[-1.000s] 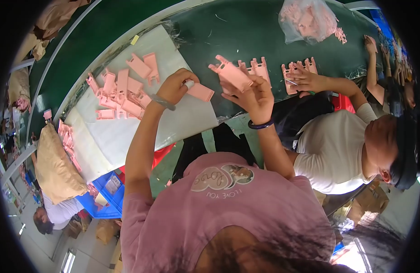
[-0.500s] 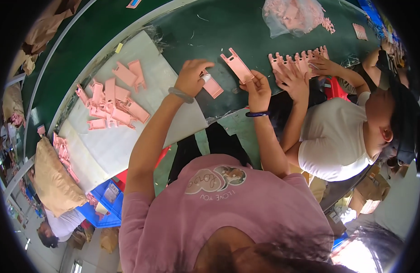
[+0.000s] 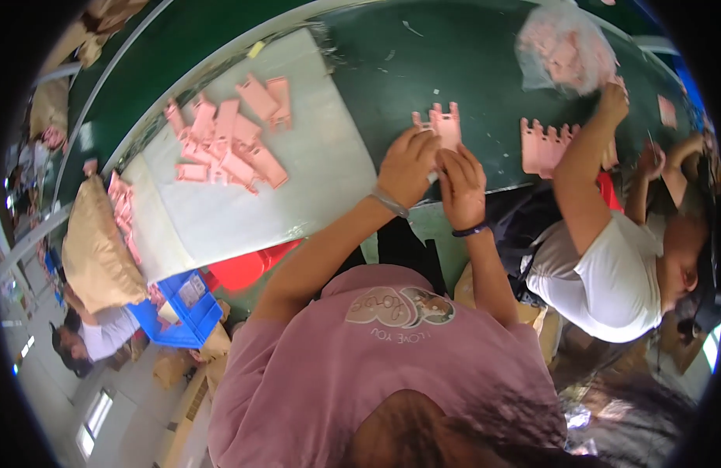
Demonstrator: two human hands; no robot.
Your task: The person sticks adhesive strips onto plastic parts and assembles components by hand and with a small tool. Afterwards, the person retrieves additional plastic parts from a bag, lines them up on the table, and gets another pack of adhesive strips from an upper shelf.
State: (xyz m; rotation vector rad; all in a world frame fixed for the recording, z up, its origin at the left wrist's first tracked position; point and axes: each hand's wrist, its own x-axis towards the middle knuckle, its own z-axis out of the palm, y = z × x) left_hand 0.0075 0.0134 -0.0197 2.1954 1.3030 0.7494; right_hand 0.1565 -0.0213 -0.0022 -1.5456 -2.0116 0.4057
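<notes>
Two pink plastic parts with notched ends stand side by side on the green table in front of me. My left hand [image 3: 408, 173] is closed at the lower end of the left part, with most of that part hidden behind the fingers. The right part [image 3: 448, 129] shows more fully, and my right hand [image 3: 463, 189] pinches its near end. The fingertips of both hands nearly meet. A small white bit shows between them, too small to make out. To the left, a loose pile of similar pink parts [image 3: 225, 139] lies on a pale sheet [image 3: 314, 187].
A row of pink parts [image 3: 541, 150] lies at right beside a co-worker in a white top [image 3: 594, 273], whose arm reaches toward a clear bag of pink pieces [image 3: 567, 51]. A brown paper sack [image 3: 99, 242] and a blue crate [image 3: 185, 312] are at the left.
My hands have come together, bringing the right-hand part beside the left one. The co-worker's arm has moved from the row up to the bag. The whole view has shifted.
</notes>
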